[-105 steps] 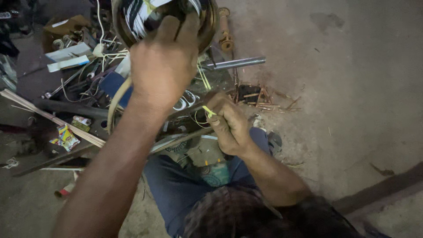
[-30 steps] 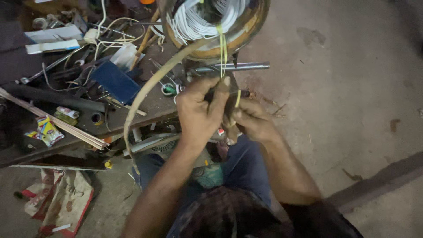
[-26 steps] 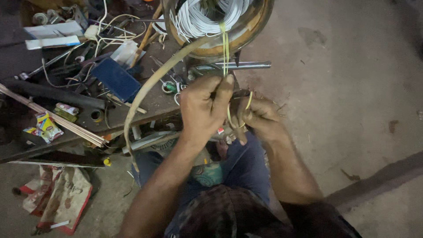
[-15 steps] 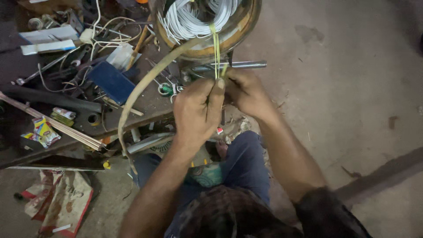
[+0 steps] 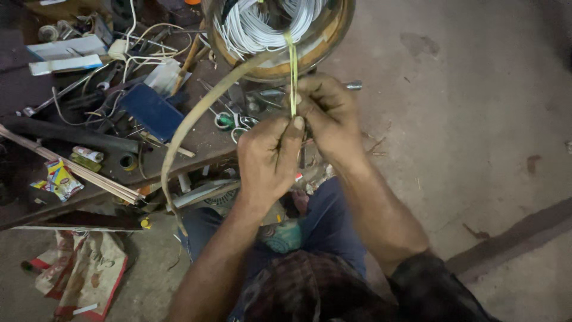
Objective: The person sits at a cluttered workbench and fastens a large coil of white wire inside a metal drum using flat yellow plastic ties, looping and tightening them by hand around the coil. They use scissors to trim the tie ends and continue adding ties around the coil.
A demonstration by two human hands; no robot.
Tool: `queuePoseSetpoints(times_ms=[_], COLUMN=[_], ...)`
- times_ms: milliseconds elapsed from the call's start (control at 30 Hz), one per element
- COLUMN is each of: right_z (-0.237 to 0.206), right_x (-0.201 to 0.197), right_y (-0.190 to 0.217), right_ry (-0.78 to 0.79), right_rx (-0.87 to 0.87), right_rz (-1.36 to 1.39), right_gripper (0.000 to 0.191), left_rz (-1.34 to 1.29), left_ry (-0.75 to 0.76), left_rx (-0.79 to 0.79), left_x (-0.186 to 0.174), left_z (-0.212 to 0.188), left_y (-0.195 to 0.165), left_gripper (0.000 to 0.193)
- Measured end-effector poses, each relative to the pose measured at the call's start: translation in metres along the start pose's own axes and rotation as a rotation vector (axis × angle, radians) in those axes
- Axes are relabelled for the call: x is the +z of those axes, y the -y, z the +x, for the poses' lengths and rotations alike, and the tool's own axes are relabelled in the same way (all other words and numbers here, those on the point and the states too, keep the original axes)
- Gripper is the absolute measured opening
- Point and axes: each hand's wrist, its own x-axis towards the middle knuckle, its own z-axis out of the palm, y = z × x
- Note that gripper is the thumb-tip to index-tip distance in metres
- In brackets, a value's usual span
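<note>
Both my left hand (image 5: pixel 271 158) and right hand (image 5: pixel 328 113) pinch the yellow-green tie strip (image 5: pixel 293 74), which runs straight up from them into the white wire coil (image 5: pixel 262 27).

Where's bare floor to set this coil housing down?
Bare concrete floor lies right of the right hand and the round housing. Left of the left hand, tools, cables and a blue case crowd everything.

Left hand (image 5: pixel 268 158) and right hand (image 5: pixel 328 113) meet, fingers pinched closed, just below the round wire-wound housing (image 5: pixel 280 36); forearms converge.
</note>
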Motion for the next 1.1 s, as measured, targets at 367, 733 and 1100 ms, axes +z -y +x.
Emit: queuePoseSetpoints(times_ms=[367, 733, 1100], right_z=[-0.035, -0.073, -0.079], right_x=[-0.015, -0.026, -0.003], right_y=[0.002, -0.013, 0.006], right_ry=[0.017, 0.438, 0.597], right_rx=[-0.001, -0.002, -0.111], right_rz=[-0.191, -0.360, -0.887], right_gripper=[0.021, 0.010, 0.018], left_rz=[0.048, 0.120, 0.236], left_ry=[0.048, 0.057, -0.021], left_rx=[0.039, 0.038, -0.007], left_x=[-0.009, -0.012, -0.007], left_z=[-0.003, -0.006, -0.005], left_y=[0.009, 0.004, 0.004], left_gripper=[0.025, 0.024, 0.025])
